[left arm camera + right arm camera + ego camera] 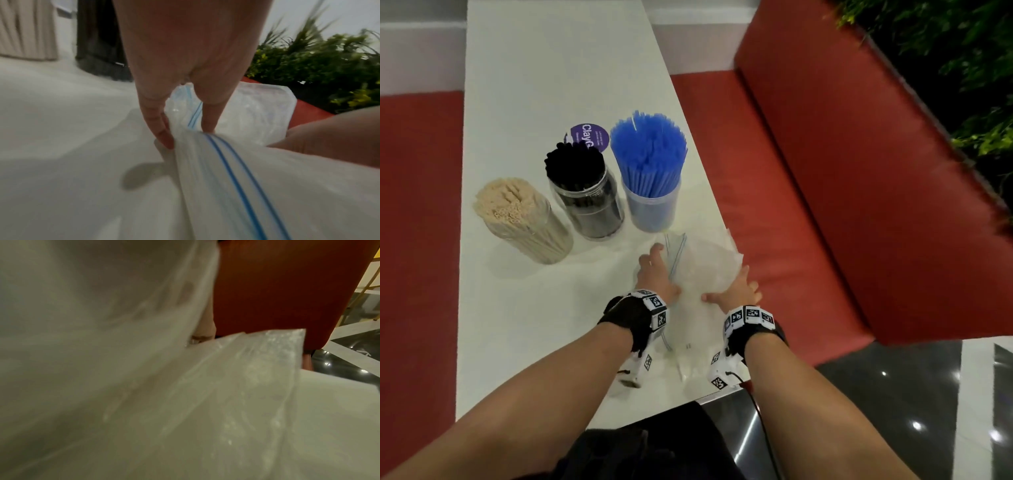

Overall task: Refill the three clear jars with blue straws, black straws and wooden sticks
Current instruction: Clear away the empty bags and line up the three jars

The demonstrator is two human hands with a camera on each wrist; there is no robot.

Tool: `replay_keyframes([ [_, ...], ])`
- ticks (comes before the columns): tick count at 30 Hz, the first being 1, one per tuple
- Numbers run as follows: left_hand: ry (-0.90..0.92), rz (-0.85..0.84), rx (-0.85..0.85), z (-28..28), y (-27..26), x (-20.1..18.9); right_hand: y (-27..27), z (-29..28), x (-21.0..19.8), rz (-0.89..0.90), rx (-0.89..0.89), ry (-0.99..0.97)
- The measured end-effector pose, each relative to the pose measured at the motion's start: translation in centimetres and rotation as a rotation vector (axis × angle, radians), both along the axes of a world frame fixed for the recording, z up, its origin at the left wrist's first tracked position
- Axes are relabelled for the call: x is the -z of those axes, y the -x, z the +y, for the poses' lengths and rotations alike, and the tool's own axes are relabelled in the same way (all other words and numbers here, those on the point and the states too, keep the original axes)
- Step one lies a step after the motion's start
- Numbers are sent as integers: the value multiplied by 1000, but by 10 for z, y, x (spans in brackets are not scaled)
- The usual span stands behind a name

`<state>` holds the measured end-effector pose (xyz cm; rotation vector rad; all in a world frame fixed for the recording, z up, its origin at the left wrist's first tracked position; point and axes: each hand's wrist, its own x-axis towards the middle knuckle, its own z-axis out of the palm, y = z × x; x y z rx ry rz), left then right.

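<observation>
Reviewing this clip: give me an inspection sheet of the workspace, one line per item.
Surface: white table, bare at far end.
Job's things: wooden sticks jar, black straws jar, blue straws jar, all full, in a row.
Clutter: clear zip bags near the table edge; purple label behind the jars.
Grippers: left hand pinches the bags' blue zip edge; right hand rests on the bags, grip unclear.
Cables: red wire at right wrist.
Surroundings: red bench, plants.

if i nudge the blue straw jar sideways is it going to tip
Probably tippy: the blue straws stand far above the jar rim and fan outward, so it looks top-heavy. It likely slides easily too, looking light on the smooth white table.
</observation>
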<state>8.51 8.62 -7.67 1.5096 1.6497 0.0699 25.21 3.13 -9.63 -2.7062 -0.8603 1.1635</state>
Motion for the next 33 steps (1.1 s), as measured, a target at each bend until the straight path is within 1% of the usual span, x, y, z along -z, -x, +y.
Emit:
replay_keyframes([
  [2, 70, -100, -137, 4, -1, 6, -2, 2, 4, -25, 13, 0],
  [4, 137, -173, -221, 7, -1, 11, -2, 3, 5, -32, 18, -7],
  [7, 290, -209, -181, 5, 3, 15, -4, 2, 5, -33, 4, -8],
  [10, 420, -400, -208, 2, 10, 11, -1, 3, 5, -5, -70, -28],
  [12, 444, -511, -253, 1, 18, 5, 0, 5, 4, 117, -109, -97],
  [14, 449, -596, -300, 1, 32, -3, 2, 6, -4, 343, -103, -197],
  [16, 466, -642, -347, 3, 50, -13, 4, 7, -17, 559, -74, -232],
  [18, 462, -677, -384, 5, 70, -20, 9, 9, -29, 702, -58, -209],
  [19, 438, -704, -406, 6, 80, -24, 15, 11, -38, 748, -47, -180],
  [21, 434, -792, -444, 5, 98, -32, 28, 16, -49, 809, -86, -126],
  [23, 430, -759, -456, 4, 119, -42, 42, 19, -57, 860, -98, -133],
  [24, 412, -640, -416, 1, 129, -53, 51, 22, -57, 877, -103, -136],
  [25, 350, -542, -414, 0, 143, -53, 62, 24, -59, 892, -108, -123],
  [26, 325, -531, -504, -1, 159, -47, 72, 27, -59, 903, -112, -115],
  [27, 368, -625, -621, -2, 172, -45, 84, 30, -61, 914, -107, -109],
  [28, 346, -734, -600, -5, 186, -46, 93, 33, -60, 922, -117, -107],
  [29, 341, -827, -634, -9, 201, -49, 104, 38, -62, 908, -120, -107],
  [31, 447, -1012, -752, -22, 233, -51, 124, 48, -60, 870, -113, -125],
  [33, 524, -1115, -784, -37, 262, -48, 150, 59, -64, 860, -77, -141],
])
